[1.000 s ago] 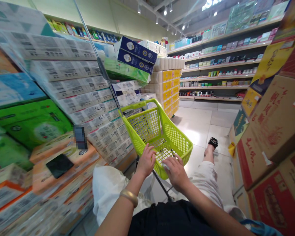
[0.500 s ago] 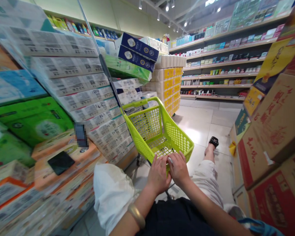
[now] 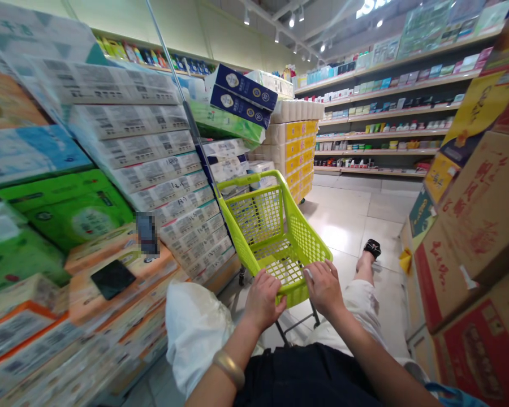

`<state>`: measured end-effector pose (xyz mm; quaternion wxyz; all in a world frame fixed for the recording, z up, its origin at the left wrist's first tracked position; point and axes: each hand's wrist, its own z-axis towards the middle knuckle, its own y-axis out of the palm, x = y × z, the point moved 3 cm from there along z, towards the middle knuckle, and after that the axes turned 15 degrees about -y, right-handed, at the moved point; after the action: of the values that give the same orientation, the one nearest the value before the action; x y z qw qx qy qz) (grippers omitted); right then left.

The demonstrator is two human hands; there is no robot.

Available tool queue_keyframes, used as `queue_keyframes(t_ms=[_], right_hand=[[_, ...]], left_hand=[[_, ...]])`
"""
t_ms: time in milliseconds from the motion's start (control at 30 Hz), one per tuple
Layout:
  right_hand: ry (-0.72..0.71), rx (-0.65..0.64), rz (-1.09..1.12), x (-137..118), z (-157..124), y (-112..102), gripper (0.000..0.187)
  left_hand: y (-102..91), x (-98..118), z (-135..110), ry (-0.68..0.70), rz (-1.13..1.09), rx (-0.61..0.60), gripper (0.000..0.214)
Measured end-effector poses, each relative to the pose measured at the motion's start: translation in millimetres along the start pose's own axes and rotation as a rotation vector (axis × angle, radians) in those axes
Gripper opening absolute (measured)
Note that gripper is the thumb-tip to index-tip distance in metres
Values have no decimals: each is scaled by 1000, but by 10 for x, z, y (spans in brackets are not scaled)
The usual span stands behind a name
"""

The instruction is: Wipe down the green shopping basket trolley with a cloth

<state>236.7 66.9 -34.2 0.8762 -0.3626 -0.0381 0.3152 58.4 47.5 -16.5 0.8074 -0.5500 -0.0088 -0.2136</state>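
A bright green plastic shopping cart (image 3: 309, 246) with perforated basket walls stands between my legs, its basket bare inside. My left hand (image 3: 263, 302) is closed over the near rim of the basket, thumb low on the outside. To its right, my right hand (image 3: 323, 287) curls over the same rim near the corner. A small white scrap (image 3: 309, 275) shows at its fingers; I cannot tell what it is. From the cart's far left corner a long thin pole (image 3: 190, 121) rises, leaning left.
Stacked tissue packs (image 3: 169, 186) line the left side, with a dark phone-like slab (image 3: 112, 279) on an orange pack. Cardboard cartons (image 3: 475, 198) crowd the right. Dark blue boxes (image 3: 241, 96) top a pile behind the cart. Stocked shelves (image 3: 385, 124) stand beyond the tiled floor (image 3: 348, 209).
My hands, close together at the middle of the near rim before, have moved apart along it, left hand leftward and right hand rightward. The view has shifted slightly.
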Motion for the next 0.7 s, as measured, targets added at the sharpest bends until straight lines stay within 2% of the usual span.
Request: queue_keyframes(t_ms=[167, 267, 367, 433, 500, 633, 700], right_hand=[[-11, 23, 7, -126, -15, 82, 23], [-12, 50, 29, -343, 54, 199, 21], [-130, 27, 99, -637, 157, 355, 17], [-182, 5, 128, -721, 190, 418, 18], [-165, 16, 114, -642, 172, 411, 21], [-22, 94, -6, -216, 44, 260, 27], [39, 118, -59, -88, 7, 213, 28]], left_hand=[[-3, -123, 10, -42, 48, 40, 18], [2, -216, 42, -70, 88, 47, 18], [3, -321, 92, -92, 122, 45, 17], [0, -386, 128, -91, 136, 32, 18], [-3, -440, 161, -84, 143, 17, 18], [7, -478, 197, -75, 149, 17, 22], [28, -454, 202, -74, 150, 28, 23]])
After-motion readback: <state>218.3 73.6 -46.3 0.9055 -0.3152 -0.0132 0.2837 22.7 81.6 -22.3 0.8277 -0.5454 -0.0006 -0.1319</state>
